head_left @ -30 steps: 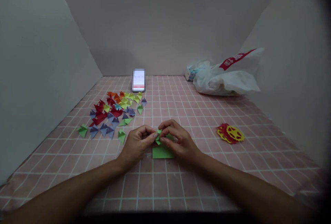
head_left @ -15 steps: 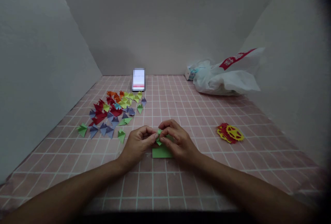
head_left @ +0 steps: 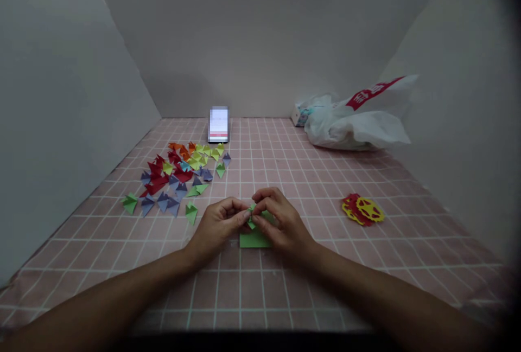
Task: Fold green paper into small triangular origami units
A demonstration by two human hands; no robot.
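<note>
My left hand (head_left: 217, 227) and my right hand (head_left: 280, 222) meet at the middle of the pink checked tablecloth (head_left: 260, 287). Between their fingertips they pinch a small folded green paper piece (head_left: 250, 218), mostly hidden by the fingers. Just below the hands a flat green paper sheet (head_left: 253, 240) lies on the cloth, partly under my right hand. To the left lies a spread of several folded paper triangles (head_left: 175, 178) in red, purple, green, yellow and orange.
A phone (head_left: 218, 124) stands against the back wall. A white plastic bag (head_left: 354, 124) with red print sits at the back right beside a small box (head_left: 300, 116). A red and yellow paper cutout (head_left: 363, 210) lies at the right. Grey walls enclose three sides.
The hands have hardly moved; the fingers have closed a little tighter on the green piece, and the view has shifted slightly.
</note>
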